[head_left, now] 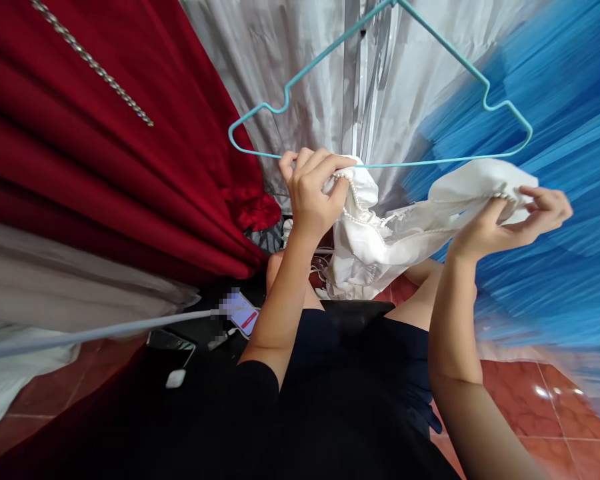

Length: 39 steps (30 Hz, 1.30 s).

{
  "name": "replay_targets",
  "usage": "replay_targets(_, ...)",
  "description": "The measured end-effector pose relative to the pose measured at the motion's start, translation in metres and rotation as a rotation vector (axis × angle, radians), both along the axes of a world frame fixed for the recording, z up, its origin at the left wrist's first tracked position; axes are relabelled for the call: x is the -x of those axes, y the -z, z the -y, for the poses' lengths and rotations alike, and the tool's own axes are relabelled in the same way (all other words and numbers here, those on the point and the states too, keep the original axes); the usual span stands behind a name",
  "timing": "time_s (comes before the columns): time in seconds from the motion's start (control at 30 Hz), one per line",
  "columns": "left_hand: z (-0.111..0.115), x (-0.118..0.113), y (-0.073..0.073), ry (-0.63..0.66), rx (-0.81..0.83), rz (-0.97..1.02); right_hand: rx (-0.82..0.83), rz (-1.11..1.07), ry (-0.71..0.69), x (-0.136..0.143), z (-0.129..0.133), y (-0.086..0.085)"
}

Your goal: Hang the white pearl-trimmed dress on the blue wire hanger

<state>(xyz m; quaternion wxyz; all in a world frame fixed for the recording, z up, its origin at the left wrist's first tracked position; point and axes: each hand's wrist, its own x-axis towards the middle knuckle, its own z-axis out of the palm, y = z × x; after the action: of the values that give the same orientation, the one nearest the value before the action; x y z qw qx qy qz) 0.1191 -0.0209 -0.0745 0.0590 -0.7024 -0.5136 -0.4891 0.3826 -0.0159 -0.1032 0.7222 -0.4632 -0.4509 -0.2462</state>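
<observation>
A white garment trimmed with pearl beads (365,243) is stretched between my two hands above my lap, its lower part bunched between my knees. My left hand (314,183) is closed on the garment's beaded edge, its fingers at the lower bar of a light blue clothes hanger (415,164). The hanger is suspended in front of me, its hook out of view. On the right, my right hand (517,217) grips the garment's other side, thumb at the beads and fingers partly hidden by cloth. This side hangs just below the hanger bar.
Red fabric with a beaded strip (205,153) hangs at left, white drapes (305,67) behind the hanger, blue tulle (555,267) at right. A lit phone (243,312), a cable and a white charger (175,379) lie beside me. Red tiles (530,400) cover the floor.
</observation>
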Motion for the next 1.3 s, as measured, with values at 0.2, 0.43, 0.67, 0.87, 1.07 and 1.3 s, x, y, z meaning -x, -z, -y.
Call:
replay_targets(0.2, 0.0, -0.002, 0.0, 0.031, 0.023, 0.027, 0.062, 0.143, -0.438, 0.057, 0.016, -0.018)
replay_targets(0.43, 0.003, -0.005, 0.004, -0.007, -0.017, -0.006, 0.424, 0.327, -0.678, 0.081, -0.012, -0.039)
replay_targets(0.67, 0.005, -0.001, 0.009, 0.008, -0.012, -0.051, 0.474, 0.24, -0.618, 0.095, -0.037, -0.01)
replay_targets(0.87, 0.018, 0.0, 0.02, 0.125, -0.253, 0.136, 0.498, 0.313, -0.45, 0.1, -0.043, -0.011)
replay_targets(1.07, 0.008, 0.032, 0.057, -0.001, -0.306, 0.648, 0.492, 0.347, -0.418, 0.1, -0.039, -0.014)
replay_targets(1.3, -0.032, 0.12, 0.009, -0.191, -0.508, 0.88, 0.515, 0.376, -0.349, 0.093, -0.039, -0.021)
